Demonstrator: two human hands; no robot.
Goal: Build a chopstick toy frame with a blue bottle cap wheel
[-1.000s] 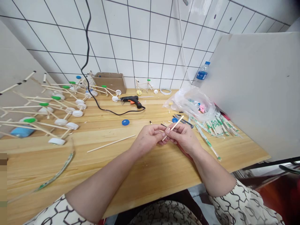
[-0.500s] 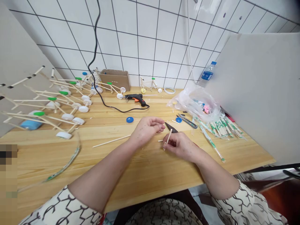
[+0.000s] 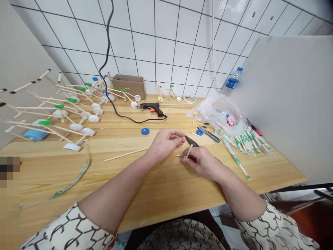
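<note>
My right hand (image 3: 201, 160) pinches a short wooden stick (image 3: 189, 150) that points up and slightly right. The end of another pale stick piece (image 3: 179, 155) shows left of those fingertips; whether it lies on the table or is held I cannot tell. My left hand (image 3: 168, 143) hovers just to the left, fingers loosely curved, thumb a little apart, and nothing visible in it. Behind my right hand is a dark pointed blade (image 3: 191, 141), its rear part hidden by the hand. A long thin wooden stick (image 3: 126, 154) lies left of my left wrist.
Several stick-built models with white wheels (image 3: 75, 126) crowd the left side. A glue gun (image 3: 152, 108) with a black cord lies near a cardboard box (image 3: 128, 86). To the right are snips (image 3: 209, 134), a plastic bag (image 3: 218, 111), wrapped sticks (image 3: 251, 142) and blue caps (image 3: 145, 131).
The view has shifted slightly. Both hands keep nearly the same pose, and the short stick in my right hand leans a little more to the right.
</note>
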